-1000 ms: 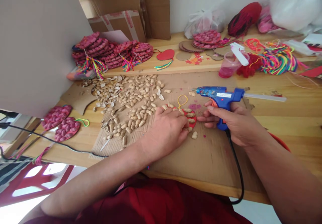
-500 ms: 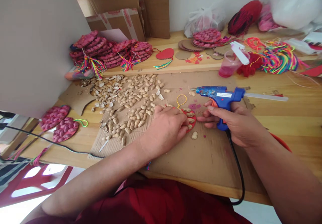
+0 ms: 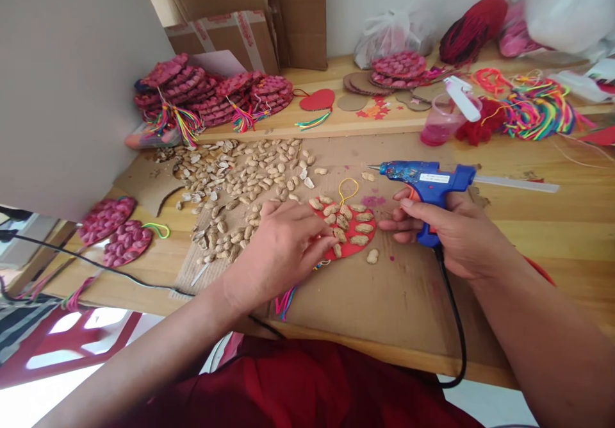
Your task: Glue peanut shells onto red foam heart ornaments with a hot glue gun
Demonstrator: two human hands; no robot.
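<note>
A red heart-shaped card (image 3: 346, 228) with a yellow loop at its top lies on a cardboard sheet (image 3: 384, 287), and several peanut shells are stuck on it. My left hand (image 3: 278, 248) rests at the heart's left edge, its fingers curled and their tips touching the card. To the right, my right hand (image 3: 451, 229) is wrapped round the handle of a blue glue gun (image 3: 425, 181). The gun's nozzle points left, above the heart. One loose peanut shell (image 3: 371, 256) lies just right of the heart. A multicoloured tassel (image 3: 286, 301) shows below my left hand.
A heap of peanut shells (image 3: 245, 178) covers the cardboard to the left. Finished pink hearts (image 3: 211, 91) are stacked at the back left; two more pink hearts (image 3: 115, 232) lie near the left edge. A pink spray bottle (image 3: 444, 117), coloured cords (image 3: 533, 111) and bags stand behind. The gun's black cable (image 3: 454, 332) hangs over the front edge.
My left hand has slid left off the heart, uncovering the shells glued on it and the tassel below. The glue gun has hardly moved.
</note>
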